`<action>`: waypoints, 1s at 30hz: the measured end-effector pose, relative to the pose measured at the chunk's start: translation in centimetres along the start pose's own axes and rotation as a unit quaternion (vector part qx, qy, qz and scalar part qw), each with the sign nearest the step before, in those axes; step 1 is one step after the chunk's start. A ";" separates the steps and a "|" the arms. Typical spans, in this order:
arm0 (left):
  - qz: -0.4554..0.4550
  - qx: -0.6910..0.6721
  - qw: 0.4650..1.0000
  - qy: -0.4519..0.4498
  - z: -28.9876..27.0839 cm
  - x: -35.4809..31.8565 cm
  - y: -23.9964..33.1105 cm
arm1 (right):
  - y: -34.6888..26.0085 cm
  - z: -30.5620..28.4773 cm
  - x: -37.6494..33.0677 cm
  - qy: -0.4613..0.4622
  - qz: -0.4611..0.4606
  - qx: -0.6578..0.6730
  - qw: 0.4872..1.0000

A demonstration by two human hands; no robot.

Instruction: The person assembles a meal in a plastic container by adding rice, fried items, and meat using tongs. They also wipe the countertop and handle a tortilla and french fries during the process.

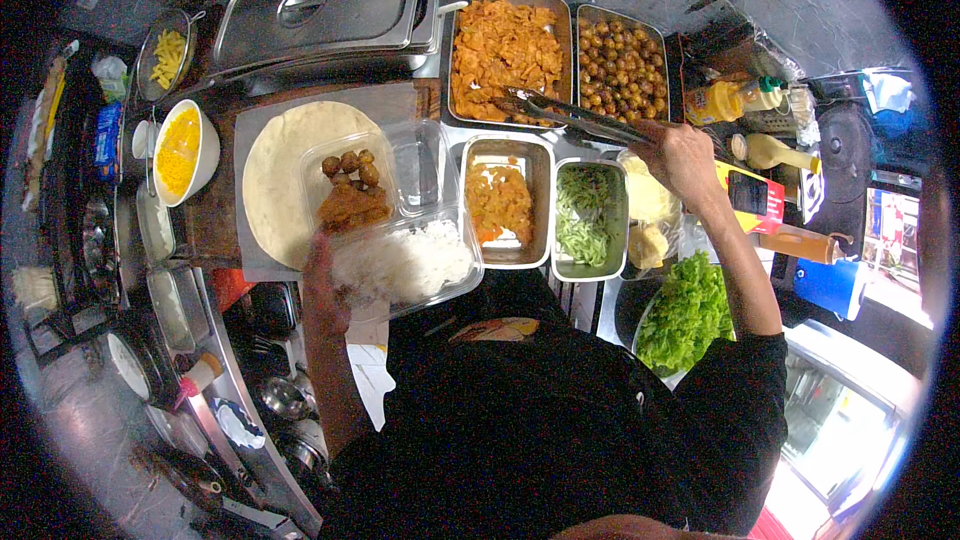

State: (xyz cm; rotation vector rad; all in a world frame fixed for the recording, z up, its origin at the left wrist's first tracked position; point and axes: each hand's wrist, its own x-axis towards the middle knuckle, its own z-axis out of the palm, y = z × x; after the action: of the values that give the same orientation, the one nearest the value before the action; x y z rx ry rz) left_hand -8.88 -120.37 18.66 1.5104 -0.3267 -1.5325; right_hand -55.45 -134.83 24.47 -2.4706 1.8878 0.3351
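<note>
A clear plastic takeaway container point(392, 214) is tilted in my left hand point(325, 285), which grips its near left edge and is partly blurred. White rice point(415, 260) fills its near compartment. In a far compartment lie several brown balls point(352, 170) and orange-coated pieces; another compartment looks bare. Beneath the container, a flat round wrap point(280, 175) rests on white paper. My right hand point(680, 165) is closed around black tongs point(590, 122). Their tips reach into the metal pan point(460, 120) of orange-coated pieces point(505, 50), at its near edge.
Right of that pan stands one of small brown potatoes or balls point(622, 65). Nearer are an orange relish pan point(508, 260), a shredded cucumber pan point(620, 265) and lettuce point(690, 315). Left are a corn bowl point(208, 165) and lidded pan point(320, 10); sauce bottles point(715, 102) stand right.
</note>
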 end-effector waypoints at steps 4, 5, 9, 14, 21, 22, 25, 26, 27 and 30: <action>0.017 0.061 0.998 -0.005 1.3 -0.3 0.8 | 2.4 1.4 0.7 0.020 0.027 -0.013 0.999; 0.021 0.067 0.998 -0.007 1.5 -0.3 0.9 | 3.3 1.7 0.4 0.036 0.026 -0.004 0.999; 0.096 0.117 0.988 -0.034 0.7 0.1 -0.2 | 4.7 0.8 -0.4 0.059 0.032 0.047 0.997; 0.088 0.244 0.966 -0.007 -3.6 2.9 -3.3 | 2.1 -2.1 -0.3 -0.027 0.072 0.166 0.983; 0.094 0.141 0.985 -0.025 0.4 0.7 -0.6 | -0.9 0.2 1.4 0.043 -0.043 0.038 0.997; 0.073 0.129 0.989 -0.021 0.4 0.8 -0.5 | -1.5 0.0 1.4 0.065 -0.055 0.030 0.996; 0.098 0.159 0.982 -0.029 0.6 0.4 -0.4 | -2.5 -0.3 1.9 0.032 -0.053 -0.018 0.998; 0.110 0.161 0.980 -0.035 0.6 0.3 -0.4 | -2.4 -0.4 2.0 0.025 -0.051 -0.021 0.998; 0.123 0.164 0.978 -0.042 0.7 0.2 -0.4 | -2.1 -0.4 2.0 0.019 -0.048 -0.024 0.998; 0.135 0.170 0.974 -0.060 0.8 0.0 -0.1 | -0.5 -0.8 1.4 0.051 -0.055 0.030 0.997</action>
State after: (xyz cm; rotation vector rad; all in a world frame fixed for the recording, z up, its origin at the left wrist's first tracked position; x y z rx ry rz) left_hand -9.66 -120.65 18.72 1.5570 -0.8680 -1.3995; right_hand -54.48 -136.09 24.94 -2.5851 1.7578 0.1514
